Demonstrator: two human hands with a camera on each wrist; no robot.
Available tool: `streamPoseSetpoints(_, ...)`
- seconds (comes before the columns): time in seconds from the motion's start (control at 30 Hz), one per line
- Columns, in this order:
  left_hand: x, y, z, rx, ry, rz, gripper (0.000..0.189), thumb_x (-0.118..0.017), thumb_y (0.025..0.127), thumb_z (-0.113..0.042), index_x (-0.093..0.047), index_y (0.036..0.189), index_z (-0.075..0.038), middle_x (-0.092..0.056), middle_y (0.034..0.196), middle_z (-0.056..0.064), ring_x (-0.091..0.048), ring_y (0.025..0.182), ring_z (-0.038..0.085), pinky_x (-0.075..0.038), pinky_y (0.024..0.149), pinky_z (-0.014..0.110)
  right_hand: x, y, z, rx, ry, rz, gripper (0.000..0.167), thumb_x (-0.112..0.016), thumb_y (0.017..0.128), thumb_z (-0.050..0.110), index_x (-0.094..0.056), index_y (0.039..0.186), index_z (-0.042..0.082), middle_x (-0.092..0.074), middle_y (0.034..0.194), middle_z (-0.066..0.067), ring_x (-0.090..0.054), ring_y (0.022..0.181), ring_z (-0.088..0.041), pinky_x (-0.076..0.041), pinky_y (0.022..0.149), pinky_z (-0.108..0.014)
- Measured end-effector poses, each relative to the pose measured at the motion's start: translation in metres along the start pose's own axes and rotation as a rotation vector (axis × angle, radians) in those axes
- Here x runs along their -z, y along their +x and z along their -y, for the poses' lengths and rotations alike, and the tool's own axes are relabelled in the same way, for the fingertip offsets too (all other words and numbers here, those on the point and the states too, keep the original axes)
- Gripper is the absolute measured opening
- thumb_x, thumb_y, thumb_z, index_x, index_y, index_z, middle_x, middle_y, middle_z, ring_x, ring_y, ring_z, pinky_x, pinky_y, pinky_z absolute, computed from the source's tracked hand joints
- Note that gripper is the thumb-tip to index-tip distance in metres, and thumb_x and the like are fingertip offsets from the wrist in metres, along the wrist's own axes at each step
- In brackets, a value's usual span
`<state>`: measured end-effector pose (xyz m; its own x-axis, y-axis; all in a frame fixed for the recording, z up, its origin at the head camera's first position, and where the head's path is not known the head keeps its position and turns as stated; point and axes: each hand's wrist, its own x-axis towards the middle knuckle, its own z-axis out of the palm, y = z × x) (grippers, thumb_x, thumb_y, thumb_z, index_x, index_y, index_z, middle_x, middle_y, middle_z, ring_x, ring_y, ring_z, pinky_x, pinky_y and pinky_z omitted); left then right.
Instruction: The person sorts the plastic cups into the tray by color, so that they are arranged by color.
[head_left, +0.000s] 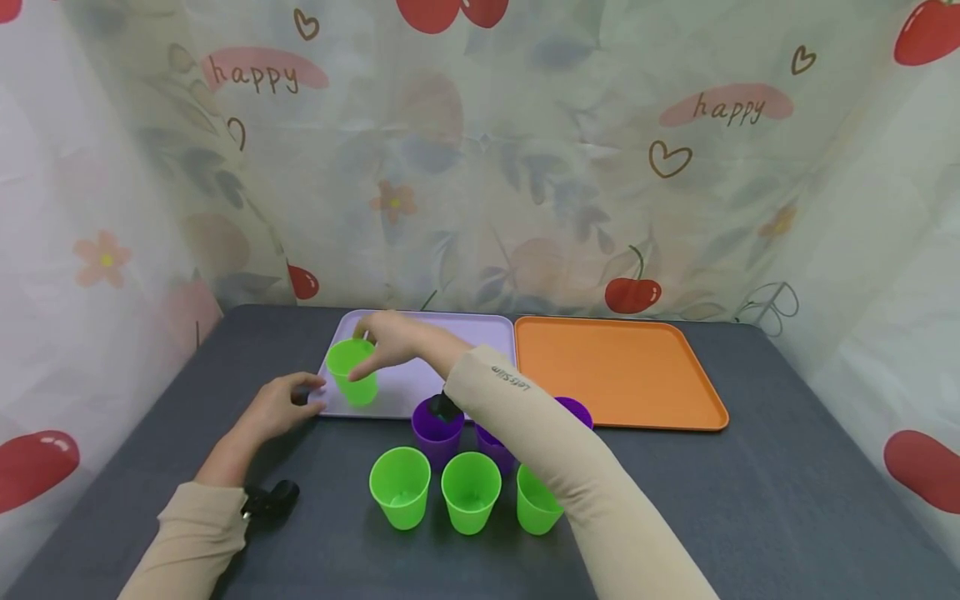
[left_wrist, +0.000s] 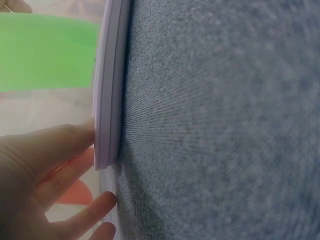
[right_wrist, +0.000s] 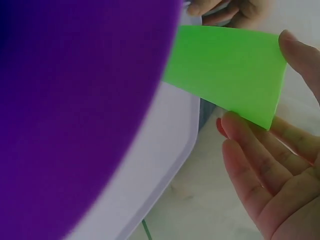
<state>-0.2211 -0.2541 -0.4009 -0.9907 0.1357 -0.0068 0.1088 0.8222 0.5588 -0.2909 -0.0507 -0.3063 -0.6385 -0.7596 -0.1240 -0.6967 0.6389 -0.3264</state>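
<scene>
My right hand [head_left: 393,337] holds a green cup [head_left: 352,379] by its rim, thumb on the near side and fingers on the far side. The cup is over the left part of a lilac tray [head_left: 420,400]; whether its base touches the tray I cannot tell. In the right wrist view the thumb and fingers [right_wrist: 250,145] grip the green cup [right_wrist: 230,70] at its wide end. My left hand [head_left: 281,408] touches the tray's front left corner. Its fingers are spread and fairly straight against the lilac rim [left_wrist: 107,95] in the left wrist view.
Three green cups [head_left: 400,492] stand in a front row, the rightmost partly behind my right sleeve [head_left: 562,442]. Purple cups [head_left: 437,437] stand behind them, partly hidden by the arm. An orange tray [head_left: 615,375] lies right of the lilac one. A printed curtain [head_left: 480,208] hangs behind the table.
</scene>
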Motion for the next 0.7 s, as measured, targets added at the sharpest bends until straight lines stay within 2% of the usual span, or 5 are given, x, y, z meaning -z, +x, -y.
streamPoseSetpoints(0.4, -0.001, -0.001, 0.001, -0.021, -0.007, -0.020, 0.038, -0.065, 0.086, -0.015, -0.058, 0.118, 0.004, -0.059, 0.119, 0.028, -0.056, 0.106, 0.047, -0.047, 0.086, 0.053, -0.010, 0.004, 0.002, 0.003, -0.065, 0.013, 0.059, -0.074, 0.077, 0.040, -0.058, 0.121, 0.004, -0.062, 0.121, -0.007, -0.057, 0.113, -0.018, -0.045, 0.093, -0.022)
streamPoseSetpoints(0.7, -0.001, -0.001, 0.001, -0.023, -0.005, -0.018, 0.038, -0.065, 0.086, -0.016, -0.058, 0.117, 0.004, -0.059, 0.119, 0.028, -0.056, 0.106, 0.046, -0.048, 0.084, 0.053, -0.011, 0.004, 0.003, -0.021, -0.046, 0.041, 0.064, -0.070, 0.081, 0.040, -0.051, 0.131, 0.005, -0.056, 0.132, -0.008, -0.052, 0.123, -0.019, -0.040, 0.102, -0.024)
